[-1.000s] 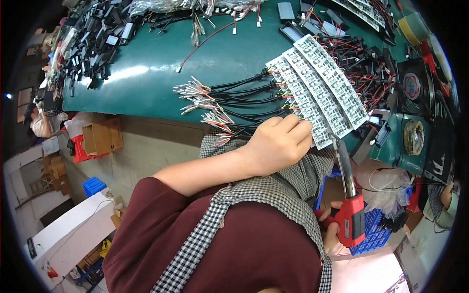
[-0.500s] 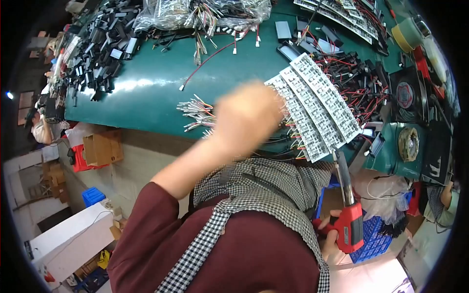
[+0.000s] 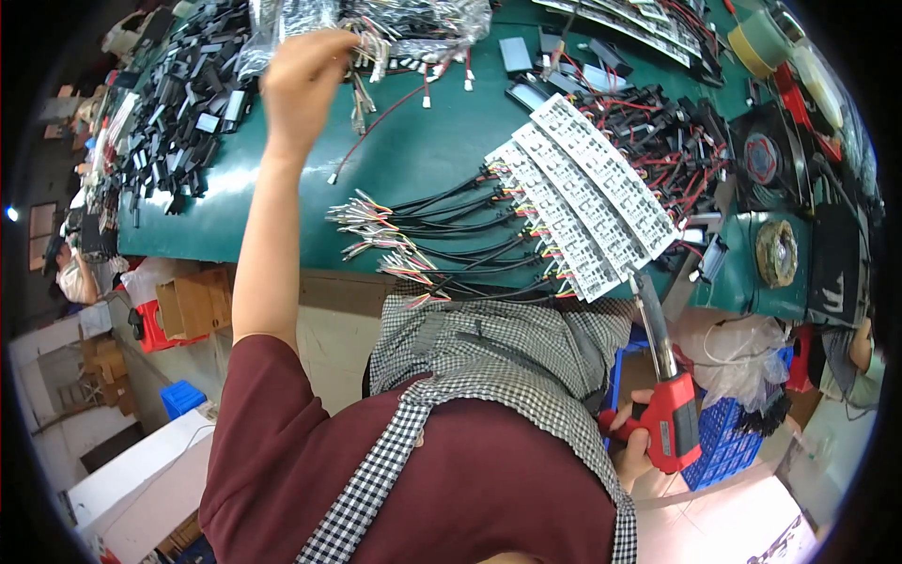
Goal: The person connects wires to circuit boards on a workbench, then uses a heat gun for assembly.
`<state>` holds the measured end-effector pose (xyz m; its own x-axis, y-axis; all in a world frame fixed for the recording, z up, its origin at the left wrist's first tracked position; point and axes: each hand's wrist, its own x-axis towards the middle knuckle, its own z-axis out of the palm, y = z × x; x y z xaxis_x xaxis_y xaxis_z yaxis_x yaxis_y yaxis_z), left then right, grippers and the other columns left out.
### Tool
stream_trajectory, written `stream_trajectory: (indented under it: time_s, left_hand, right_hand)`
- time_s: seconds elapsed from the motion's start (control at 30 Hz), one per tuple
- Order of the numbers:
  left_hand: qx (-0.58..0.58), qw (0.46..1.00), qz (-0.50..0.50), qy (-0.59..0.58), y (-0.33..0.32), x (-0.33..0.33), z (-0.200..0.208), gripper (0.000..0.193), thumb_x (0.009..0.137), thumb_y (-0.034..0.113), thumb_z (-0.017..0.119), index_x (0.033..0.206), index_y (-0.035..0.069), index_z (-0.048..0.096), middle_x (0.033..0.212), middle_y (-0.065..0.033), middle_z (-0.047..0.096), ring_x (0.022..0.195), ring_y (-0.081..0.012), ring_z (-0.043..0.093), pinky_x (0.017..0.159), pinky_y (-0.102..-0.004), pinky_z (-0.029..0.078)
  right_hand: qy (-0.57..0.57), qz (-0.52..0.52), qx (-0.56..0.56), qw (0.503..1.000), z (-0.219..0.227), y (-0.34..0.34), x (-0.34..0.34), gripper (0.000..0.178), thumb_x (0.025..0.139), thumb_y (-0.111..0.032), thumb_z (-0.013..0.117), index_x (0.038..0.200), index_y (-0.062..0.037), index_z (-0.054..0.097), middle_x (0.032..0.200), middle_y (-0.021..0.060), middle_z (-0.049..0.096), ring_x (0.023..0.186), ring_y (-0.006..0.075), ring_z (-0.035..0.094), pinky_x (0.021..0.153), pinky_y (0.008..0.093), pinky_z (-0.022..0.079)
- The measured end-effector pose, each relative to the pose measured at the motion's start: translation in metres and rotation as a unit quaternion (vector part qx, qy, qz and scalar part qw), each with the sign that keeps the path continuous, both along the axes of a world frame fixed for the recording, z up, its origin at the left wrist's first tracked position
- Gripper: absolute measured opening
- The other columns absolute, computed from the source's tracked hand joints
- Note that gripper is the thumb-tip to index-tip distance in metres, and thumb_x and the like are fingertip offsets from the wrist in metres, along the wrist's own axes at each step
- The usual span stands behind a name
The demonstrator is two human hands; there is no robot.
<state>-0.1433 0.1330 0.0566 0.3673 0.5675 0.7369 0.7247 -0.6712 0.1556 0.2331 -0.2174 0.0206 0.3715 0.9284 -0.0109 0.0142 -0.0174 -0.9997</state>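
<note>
My left hand (image 3: 305, 85) reaches to the back left of the table. Its curled fingertips meet the bundle of cable ends (image 3: 376, 49) by the clear plastic bag; whatever they pinch is hidden. Low at the right, my right hand (image 3: 634, 446) grips a red and black soldering gun (image 3: 673, 423). The gun's metal tip points up at the lower corner of the overlapping white circuit boards (image 3: 587, 202). Black cables (image 3: 470, 235) run left from the boards' edge, ending in stripped, coloured wires (image 3: 371, 226).
Black plastic housings (image 3: 193, 113) are heaped at the far left. Right of the boards lies a pile of black parts with red wires (image 3: 672, 141). A roll of tape (image 3: 776, 254) and a round fan-like device (image 3: 763, 158) sit at the right. Below is a blue crate (image 3: 723, 446).
My left hand has swung from beside the boards up and left to the cable bundle, uncovering the black cables. My right hand still holds the soldering gun at the boards' corner.
</note>
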Motion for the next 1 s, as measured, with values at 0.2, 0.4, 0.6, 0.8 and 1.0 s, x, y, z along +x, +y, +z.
stream_trajectory:
  time_s: [0.2, 0.4, 0.6, 0.8, 1.0]
  left_hand:
    - [0.102, 0.980, -0.042, -0.166, -0.049, 0.043, 0.074, 0.018, 0.086, -0.008, 0.055, 0.101, -0.006, 0.065, 0.093, -0.0117, 0.065, 0.081, -0.0117, 0.061, 0.074, -0.0240, 0.049]
    - [-0.634, 0.721, -0.236, -0.151, -0.149, 0.151, 0.064, 0.032, 0.085, -0.004, 0.050, 0.116, -0.003, 0.056, 0.069, -0.0029, 0.055, 0.063, -0.0084, 0.053, 0.061, -0.0214, 0.042]
    - [-0.780, 0.508, -0.298, -0.212, -0.178, 0.183, 0.019, 0.023, 0.092, 0.002, 0.046, 0.115, 0.001, 0.049, 0.071, -0.0006, 0.052, 0.056, -0.0033, 0.040, 0.052, -0.0182, 0.032]
    - [-0.797, 0.476, -0.276, -0.249, -0.186, 0.190, 0.011, 0.019, 0.091, 0.002, 0.049, 0.110, 0.001, 0.049, 0.073, 0.0012, 0.052, 0.064, -0.0029, 0.047, 0.055, -0.0173, 0.037]
    - [-0.785, 0.505, -0.251, -0.257, -0.191, 0.192, 0.007, 0.015, 0.089, -0.002, 0.051, 0.104, 0.000, 0.049, 0.070, -0.0011, 0.054, 0.057, -0.0043, 0.050, 0.050, -0.0183, 0.040]
  right_hand:
    - [0.027, -0.007, -0.008, 1.000, 0.015, 0.010, -0.006, 0.063, 0.083, -0.045, 0.062, 0.117, 0.0061, 0.048, 0.106, 0.0114, 0.057, 0.068, 0.0135, 0.054, 0.061, 0.0283, 0.040]
    - [-0.014, -0.058, 0.027, 0.998, 0.029, 0.037, -0.017, 0.044, 0.074, 0.006, 0.063, 0.114, 0.0051, 0.044, 0.102, 0.0139, 0.053, 0.065, 0.0140, 0.052, 0.059, 0.0253, 0.044]
    - [0.041, -0.005, -0.001, 0.999, 0.044, 0.074, -0.034, 0.046, 0.078, 0.012, 0.061, 0.119, 0.0035, 0.042, 0.107, 0.0092, 0.050, 0.085, 0.0147, 0.060, 0.064, 0.0225, 0.050]
    - [0.081, 0.016, -0.012, 0.997, 0.045, 0.081, -0.032, 0.040, 0.084, 0.003, 0.060, 0.119, -0.0011, 0.042, 0.088, 0.0044, 0.060, 0.080, 0.0073, 0.058, 0.066, 0.0204, 0.046]
    - [0.106, 0.032, -0.026, 0.993, 0.047, 0.083, -0.034, 0.039, 0.084, 0.004, 0.059, 0.120, 0.0016, 0.043, 0.088, 0.0059, 0.060, 0.081, 0.0093, 0.060, 0.067, 0.0227, 0.050]
